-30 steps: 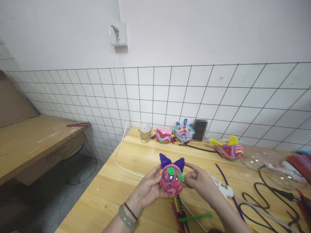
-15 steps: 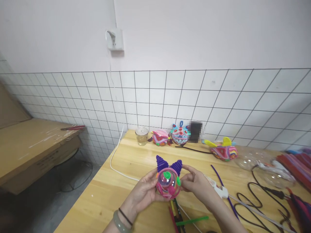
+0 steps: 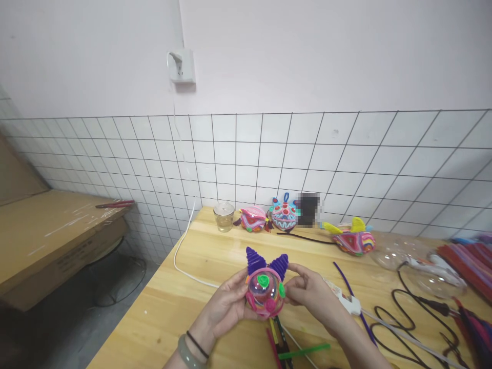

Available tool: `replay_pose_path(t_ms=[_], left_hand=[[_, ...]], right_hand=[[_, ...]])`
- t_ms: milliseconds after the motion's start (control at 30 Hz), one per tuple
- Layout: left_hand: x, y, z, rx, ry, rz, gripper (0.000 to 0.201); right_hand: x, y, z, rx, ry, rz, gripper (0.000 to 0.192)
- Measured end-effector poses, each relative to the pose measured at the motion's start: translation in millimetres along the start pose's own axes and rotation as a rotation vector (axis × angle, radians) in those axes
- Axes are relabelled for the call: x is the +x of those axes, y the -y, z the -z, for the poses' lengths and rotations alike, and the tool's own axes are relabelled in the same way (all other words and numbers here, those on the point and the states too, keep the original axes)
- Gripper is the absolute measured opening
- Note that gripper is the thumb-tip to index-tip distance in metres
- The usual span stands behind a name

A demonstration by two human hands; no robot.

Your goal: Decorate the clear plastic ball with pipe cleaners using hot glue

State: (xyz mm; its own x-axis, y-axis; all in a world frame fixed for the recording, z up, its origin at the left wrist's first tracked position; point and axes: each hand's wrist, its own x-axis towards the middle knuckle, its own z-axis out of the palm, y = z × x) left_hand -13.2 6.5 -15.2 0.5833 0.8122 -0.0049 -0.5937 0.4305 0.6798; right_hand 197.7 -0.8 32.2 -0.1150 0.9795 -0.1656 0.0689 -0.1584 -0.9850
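Note:
A clear plastic ball [image 3: 265, 293] is held above the table, trimmed with pink, green and orange pipe-cleaner pieces. Two purple pipe-cleaner ears [image 3: 255, 261] stand up from its top. My left hand [image 3: 229, 303] cups the ball from the left and below, thumb on its side. My right hand [image 3: 307, 287] grips its right edge, with the index finger near the base of the right ear. Beneath the ball lie a green pipe cleaner [image 3: 304, 351] and some pen-like sticks, partly hidden. A glue gun [image 3: 348, 302] lies behind my right forearm.
Along the wall stand a glass [image 3: 224, 217], a pink fish-shaped craft [image 3: 253, 219], a blue decorated ball [image 3: 284, 213] and a yellow-finned fish craft [image 3: 355, 240]. Clear plastic shells [image 3: 438, 279], a black cord [image 3: 400, 307] and bundled pipe cleaners [image 3: 467, 264] lie at the right.
The ball has tipped slightly and shifted a little to the left in my hands. Both hands keep their hold on it.

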Motion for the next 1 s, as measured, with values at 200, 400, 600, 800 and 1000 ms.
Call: replay_pose_path(t_ms=[200,400,600,800,1000], left_hand=[[0,1,2.4,-0.029,0.010,-0.018,0.041],[-1,0,3.3,-0.045,0.021,-0.038,0.039],[-2,-4,-1.7,-0.029,0.035,-0.041,0.036],[-3,-4,-1.5,-0.037,0.054,-0.062,0.034],[-6,-6,3.7,-0.073,0.110,-0.109,0.046]], right_hand=[[-1,5,-3,-0.023,-0.019,0.009,0.058],[-2,8,-7,-0.008,-0.046,-0.009,0.063],[-4,10,-9,0.016,-0.016,0.017,0.062],[-4,7,-12,0.035,-0.039,0.077,0.046],[-18,25,-14,-0.053,0.061,0.133,0.014]])
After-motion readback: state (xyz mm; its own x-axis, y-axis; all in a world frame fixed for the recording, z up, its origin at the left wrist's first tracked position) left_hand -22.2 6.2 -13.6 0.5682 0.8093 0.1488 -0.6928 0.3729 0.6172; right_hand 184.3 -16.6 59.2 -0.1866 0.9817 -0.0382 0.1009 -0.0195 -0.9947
